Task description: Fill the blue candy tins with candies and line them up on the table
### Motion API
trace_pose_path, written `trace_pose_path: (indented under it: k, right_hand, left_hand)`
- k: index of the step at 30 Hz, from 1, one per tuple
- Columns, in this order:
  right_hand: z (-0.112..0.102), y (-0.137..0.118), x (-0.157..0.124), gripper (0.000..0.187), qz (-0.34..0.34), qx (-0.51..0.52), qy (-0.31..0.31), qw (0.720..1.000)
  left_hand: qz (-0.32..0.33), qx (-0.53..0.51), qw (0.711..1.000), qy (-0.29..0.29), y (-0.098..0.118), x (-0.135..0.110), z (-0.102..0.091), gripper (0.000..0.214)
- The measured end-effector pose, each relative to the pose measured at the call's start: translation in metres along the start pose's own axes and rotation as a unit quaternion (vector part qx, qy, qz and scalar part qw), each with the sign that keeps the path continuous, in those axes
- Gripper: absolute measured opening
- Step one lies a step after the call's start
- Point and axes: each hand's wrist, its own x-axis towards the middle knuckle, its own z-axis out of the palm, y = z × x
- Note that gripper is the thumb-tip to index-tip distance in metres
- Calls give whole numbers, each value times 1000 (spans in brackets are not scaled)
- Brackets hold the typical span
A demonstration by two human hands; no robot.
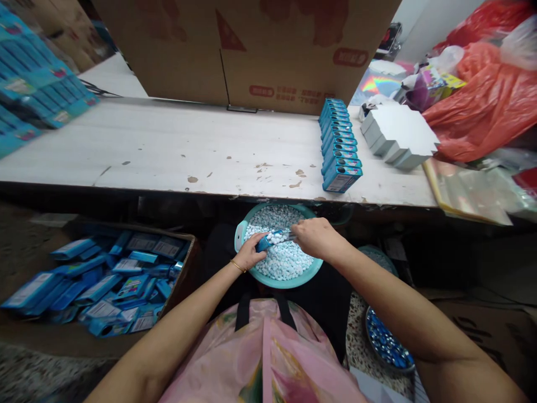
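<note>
- Our left hand (250, 254) hangs over a teal basin (312, 270), its fingers (257, 246) curled shut around a small blue box (265, 242), which they hold just above the fill.
- Our right hand (318, 237) sits just beside the left, its fingers (296, 237) bent inward and meeting the pale far end of the same box. We cannot tell whether they truly grip it or only touch it.
- The small blue box lies tilted between both sets of fingers, over the middle of the basin.
- Directly under the fingers, the basin is heaped with small white pellets (285, 263). It rests in our lap, above a pink apron (268, 358).
- Beyond the fingers, past the counter (168, 145) edge, a row of filled blue boxes (339, 146) stands upright, packed side by side.
- To the right of that row lie flat white cartons (398, 137), and further right, red plastic bags (486, 106).
- Far beyond the fingers, a large cardboard carton (251, 50) stands at the back of the counter.
- Well to the left of the left fingers and lower, an open cardboard box (187, 249) holds a loose heap of flattened blue boxes (104, 280).
- Below the right forearm, near the floor, a round bowl (388, 341) holds small shiny blue pieces.
</note>
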Motion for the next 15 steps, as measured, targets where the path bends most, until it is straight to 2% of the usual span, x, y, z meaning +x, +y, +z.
trace_pose_path:
  k: [3,6,8,10,13,15]
  right_hand:
    - [0,5,-6,19,-10,-10,29,999]
    - [22,30,-15,17,15,-9,49,999]
    - [52,45,-16,17,48,10,34,998]
    - [89,49,-9,17,79,53,3,995]
    - [141,29,14,16,90,124,-18,988]
    - [165,7,32,18,81,161,-3,984]
  left_hand:
    - [-4,-9,1000,11,-1,-1,-2,57]
    - [-9,-26,999,23,-1,-3,-9,56]
    - [-7,-41,999,33,0,-6,-15,53]
    - [-6,-51,998,46,0,-9,-20,51]
    - [-22,-48,996,69,0,-15,-25,48]
    - [-41,-47,994,89,-1,-19,-28,48]
